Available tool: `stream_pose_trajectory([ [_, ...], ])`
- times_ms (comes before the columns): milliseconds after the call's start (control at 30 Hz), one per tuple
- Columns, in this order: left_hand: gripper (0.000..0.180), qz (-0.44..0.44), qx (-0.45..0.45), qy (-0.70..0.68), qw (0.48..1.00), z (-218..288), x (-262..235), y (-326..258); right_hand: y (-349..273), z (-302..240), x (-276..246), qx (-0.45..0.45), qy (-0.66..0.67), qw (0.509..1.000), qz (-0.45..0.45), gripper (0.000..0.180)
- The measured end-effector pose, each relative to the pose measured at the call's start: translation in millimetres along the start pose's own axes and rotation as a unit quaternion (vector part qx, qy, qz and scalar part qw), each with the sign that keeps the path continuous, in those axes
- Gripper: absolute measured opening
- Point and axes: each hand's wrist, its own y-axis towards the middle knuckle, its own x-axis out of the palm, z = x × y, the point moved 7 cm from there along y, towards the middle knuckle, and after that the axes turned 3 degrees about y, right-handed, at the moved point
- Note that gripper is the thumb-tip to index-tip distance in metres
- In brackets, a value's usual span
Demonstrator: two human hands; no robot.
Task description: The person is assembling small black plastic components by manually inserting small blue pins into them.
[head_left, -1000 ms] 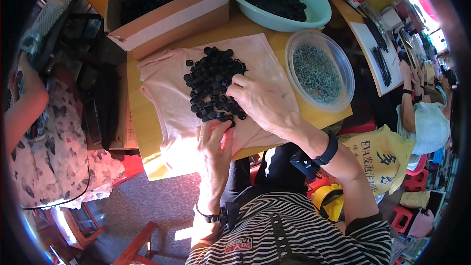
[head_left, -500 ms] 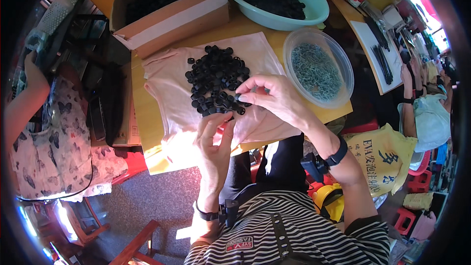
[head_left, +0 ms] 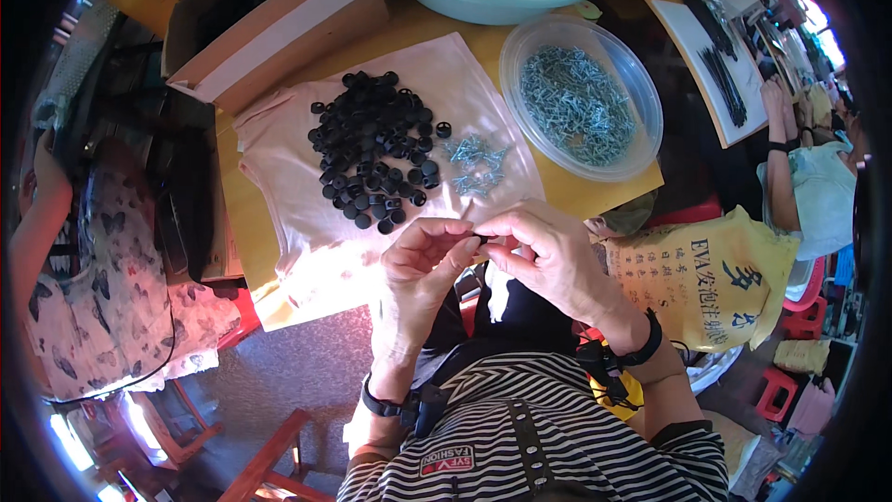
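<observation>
My left hand (head_left: 418, 265) and my right hand (head_left: 550, 256) meet just off the near edge of the cloth, thumbs and fingertips pinched together. Between them shows a small black plastic cap (head_left: 480, 240), mostly covered by the fingers. Beyond my hands, a heap of round black caps (head_left: 372, 153) lies on a pale pink cloth (head_left: 279, 135). A small scatter of silvery screws (head_left: 476, 165) lies to the right of the heap, closer to my right hand.
A clear round tub (head_left: 653, 130) of screws stands right of the cloth on the yellow table (head_left: 246, 260). Behind are a cardboard box (head_left: 288, 37) and a pale green basin (head_left: 483, 7), both with black pieces. People sit at left (head_left: 111, 260) and right (head_left: 780, 181).
My right hand has left the heap and come toward me, meeting my left hand at a black cap. The screws on the cloth, formerly behind my right arm, now show. The view has shifted.
</observation>
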Motion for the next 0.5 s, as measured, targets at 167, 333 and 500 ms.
stream_pose_trajectory([
  [167,0.016,0.028,0.062,0.313,0.947,15.2,0.7,10.9,-0.9,15.8,-4.3,-0.012,-0.029,0.999,0.035,0.025],
  [333,0.014,0.081,0.314,0.586,0.743,51.0,22.0,25.6,-0.2,22.3,-11.6,-0.050,-0.144,0.986,0.071,0.023],
  [500,0.013,0.052,0.317,0.624,0.712,42.8,35.5,42.6,0.1,33.1,-9.7,-0.010,-0.159,0.986,0.052,0.021],
])
